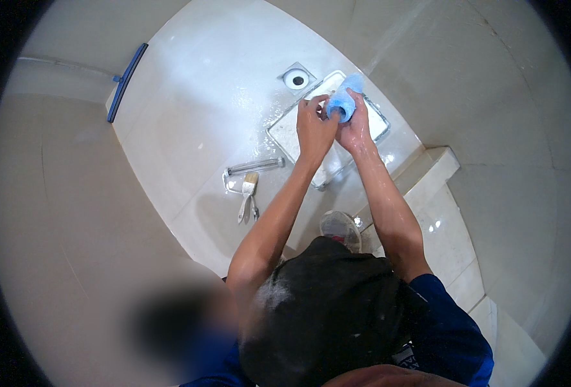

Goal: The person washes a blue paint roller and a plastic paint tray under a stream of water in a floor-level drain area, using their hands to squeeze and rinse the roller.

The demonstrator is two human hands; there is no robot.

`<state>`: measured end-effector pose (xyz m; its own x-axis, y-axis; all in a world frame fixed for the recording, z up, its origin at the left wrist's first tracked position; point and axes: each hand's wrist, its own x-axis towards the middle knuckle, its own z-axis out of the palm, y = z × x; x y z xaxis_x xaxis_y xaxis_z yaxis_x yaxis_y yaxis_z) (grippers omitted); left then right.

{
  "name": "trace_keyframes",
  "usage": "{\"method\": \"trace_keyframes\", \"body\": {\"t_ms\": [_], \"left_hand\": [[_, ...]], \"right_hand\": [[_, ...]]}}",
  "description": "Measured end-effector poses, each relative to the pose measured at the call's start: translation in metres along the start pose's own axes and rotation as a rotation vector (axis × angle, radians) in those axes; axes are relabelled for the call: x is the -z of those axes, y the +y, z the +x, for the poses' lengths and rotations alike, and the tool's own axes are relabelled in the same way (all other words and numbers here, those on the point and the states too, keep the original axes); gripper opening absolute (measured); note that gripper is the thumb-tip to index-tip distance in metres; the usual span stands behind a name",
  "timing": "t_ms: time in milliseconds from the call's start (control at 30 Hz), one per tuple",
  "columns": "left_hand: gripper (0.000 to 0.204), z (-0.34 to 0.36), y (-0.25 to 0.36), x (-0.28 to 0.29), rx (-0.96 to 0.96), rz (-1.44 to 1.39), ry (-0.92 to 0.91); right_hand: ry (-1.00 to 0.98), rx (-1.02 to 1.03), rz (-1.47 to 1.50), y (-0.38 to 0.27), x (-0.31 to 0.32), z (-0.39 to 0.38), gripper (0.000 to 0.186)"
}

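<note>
My left hand (pixel 314 132) and my right hand (pixel 354 129) are closed on a blue paint roller sleeve (pixel 348 90), its hollow end turned toward me. My right hand grips its right side, while my left fingers are at the open end. Beneath them lies a white-coated paint tray (pixel 282 133), partly hidden by my hands and wrists. Left of my left forearm, a bare metal roller frame (pixel 254 165) lies on the wet white floor (pixel 198 116), beside a paintbrush (pixel 248 187) with a white handle and another small tool partly under it, too unclear to name.
A floor drain (pixel 296 79) sits behind the tray. A blue-edged squeegee (pixel 127 82) leans at the left wall. A low white ledge (pixel 437 161) runs along the right. My shoe (pixel 338 227) shows below the tray. A blurred dark and blue shape (pixel 182 329) fills the lower left.
</note>
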<state>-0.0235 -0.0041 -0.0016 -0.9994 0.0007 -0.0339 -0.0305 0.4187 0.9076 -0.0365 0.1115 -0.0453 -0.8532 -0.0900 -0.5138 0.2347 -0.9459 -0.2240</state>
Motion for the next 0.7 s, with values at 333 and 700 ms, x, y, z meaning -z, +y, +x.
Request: {"method": "trace_keyframes", "body": {"t_ms": [333,700], "left_hand": [[0.055,0.004,-0.027,0.002,-0.013,-0.206,-0.185],[0.054,0.028,-0.079,0.015,0.638,-0.941,-0.482]], "right_hand": [[-0.063,-0.003,0.051,0.0,0.011,0.008,0.041],[-0.223,-0.349,0.117,0.021,0.006,-0.032,0.043]]}}
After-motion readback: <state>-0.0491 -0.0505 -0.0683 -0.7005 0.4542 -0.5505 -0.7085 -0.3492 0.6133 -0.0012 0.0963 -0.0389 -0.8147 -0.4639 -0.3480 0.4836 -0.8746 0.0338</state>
